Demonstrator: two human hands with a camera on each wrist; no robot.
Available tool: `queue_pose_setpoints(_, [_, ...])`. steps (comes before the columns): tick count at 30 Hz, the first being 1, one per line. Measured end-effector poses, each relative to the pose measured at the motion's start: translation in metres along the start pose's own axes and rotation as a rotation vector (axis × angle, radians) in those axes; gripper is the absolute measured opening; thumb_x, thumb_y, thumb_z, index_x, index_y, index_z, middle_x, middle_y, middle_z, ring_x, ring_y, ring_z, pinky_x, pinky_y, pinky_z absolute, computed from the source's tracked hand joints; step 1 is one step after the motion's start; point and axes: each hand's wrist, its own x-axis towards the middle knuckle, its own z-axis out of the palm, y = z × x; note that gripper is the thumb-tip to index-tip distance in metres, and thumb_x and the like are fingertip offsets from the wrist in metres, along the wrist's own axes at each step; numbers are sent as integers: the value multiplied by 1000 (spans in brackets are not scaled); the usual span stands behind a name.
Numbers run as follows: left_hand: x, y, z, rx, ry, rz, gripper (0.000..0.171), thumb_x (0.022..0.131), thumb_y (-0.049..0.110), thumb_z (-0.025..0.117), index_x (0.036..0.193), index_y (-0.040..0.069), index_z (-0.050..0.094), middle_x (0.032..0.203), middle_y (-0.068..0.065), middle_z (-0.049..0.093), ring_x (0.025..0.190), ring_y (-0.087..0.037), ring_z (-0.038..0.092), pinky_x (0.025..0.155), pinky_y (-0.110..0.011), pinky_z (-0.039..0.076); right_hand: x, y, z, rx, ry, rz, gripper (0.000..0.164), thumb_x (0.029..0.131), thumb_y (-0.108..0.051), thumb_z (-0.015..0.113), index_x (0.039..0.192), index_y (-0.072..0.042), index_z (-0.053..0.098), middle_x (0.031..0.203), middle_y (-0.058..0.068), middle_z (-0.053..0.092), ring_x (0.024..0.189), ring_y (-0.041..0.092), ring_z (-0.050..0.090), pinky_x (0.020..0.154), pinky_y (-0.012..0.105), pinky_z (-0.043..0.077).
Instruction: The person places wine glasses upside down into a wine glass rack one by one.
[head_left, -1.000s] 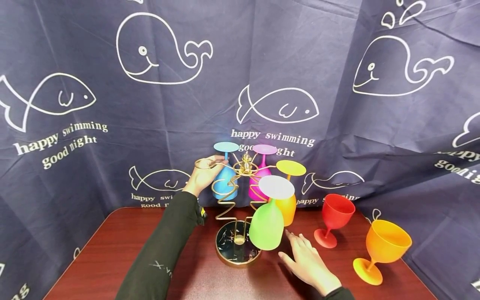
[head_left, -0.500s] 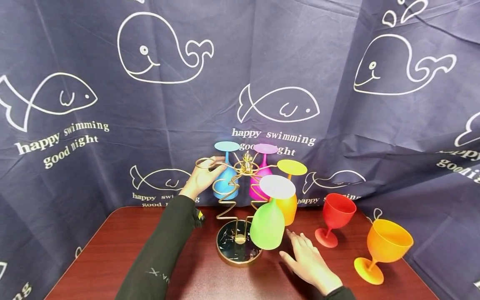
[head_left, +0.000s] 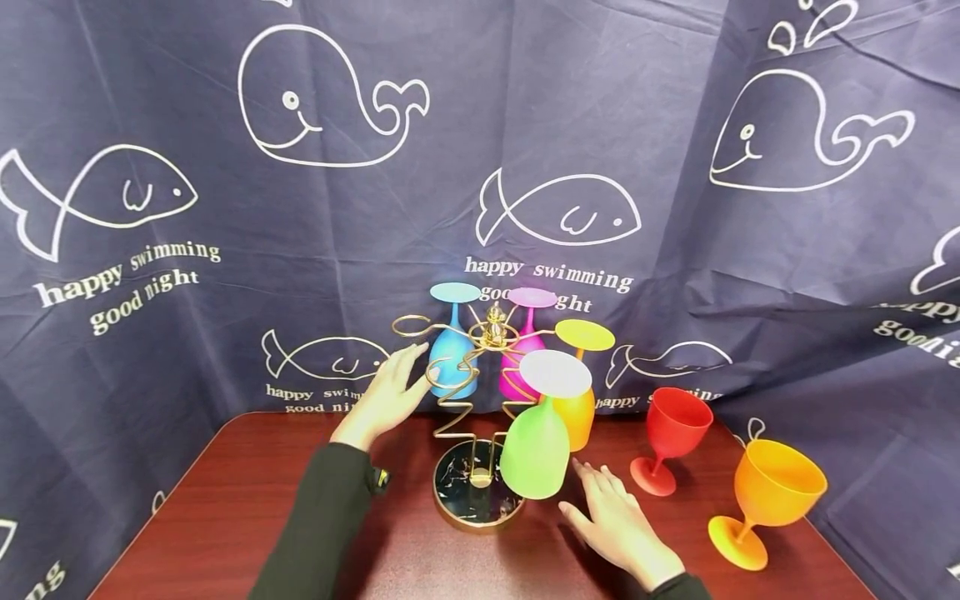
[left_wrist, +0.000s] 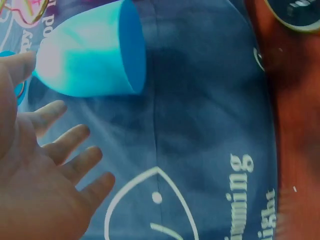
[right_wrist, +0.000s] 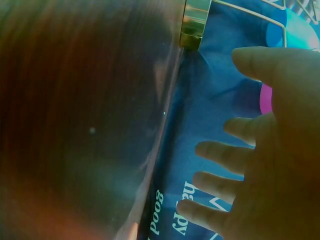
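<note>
My left hand is beside the blue goblet, fingers spread with nothing in them. In the left wrist view the blue goblet hangs past the thumb of that open left hand. It is upside down on the gold wire rack, its foot in a loop. A pink goblet, a yellow-orange goblet and a light green goblet hang there too. My right hand lies low at the table, fingers extended, near the green goblet. The right wrist view shows the right hand holding nothing.
A red goblet and an orange goblet stand upright on the table at the right. The rack's round black marbled base sits mid-table. One rack loop at the left carries no goblet. A dark printed cloth hangs behind.
My left hand has let go of the blue goblet's stem and drawn back down and to the left. The goblet stays hanging in the rack. My right hand has hardly moved.
</note>
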Motion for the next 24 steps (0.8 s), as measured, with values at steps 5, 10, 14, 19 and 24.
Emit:
queue_pose_setpoints(5, [-27, -2, 4, 104, 40, -48, 57, 94, 44, 50, 141, 11, 40, 143, -19, 34, 131, -39, 26, 101, -57, 23, 1, 1, 0, -2, 11, -3, 61, 85, -39, 66, 134, -7, 50, 132, 12, 51, 123, 40, 40, 94, 59, 34])
queue_pose_setpoints(10, [-49, -5, 9, 199, 81, -18, 57, 93, 41, 53, 139, 10, 42, 140, -21, 37, 131, -40, 26, 101, -59, 23, 2, 1, 0, 3, 1, 4, 61, 85, -40, 65, 134, -7, 49, 132, 12, 50, 124, 41, 39, 94, 59, 33])
queue_pose_setpoints(14, [-65, -5, 11, 265, 99, 16, 58, 90, 41, 58, 137, 8, 46, 138, -23, 39, 129, -43, 29, 102, -57, 23, 1, 0, 0, 4, -17, 6, 62, 86, -42, 63, 134, -7, 48, 133, 12, 49, 124, 41, 38, 95, 59, 32])
queue_pose_setpoints(19, [-85, -6, 13, 321, 103, 7, 61, 87, 44, 60, 136, 9, 47, 138, -20, 40, 130, -41, 30, 101, -58, 23, 0, 1, 0, 5, -28, 17, 61, 86, -41, 63, 134, -7, 48, 133, 11, 49, 125, 40, 38, 95, 59, 32])
queue_pose_setpoints(24, [-100, -6, 12, 340, 83, -17, 63, 87, 48, 59, 137, 12, 47, 140, -18, 39, 131, -40, 28, 100, -61, 24, 0, 0, 0, 14, -34, 20, 61, 86, -41, 63, 135, -7, 48, 134, 11, 49, 125, 40, 37, 96, 59, 32])
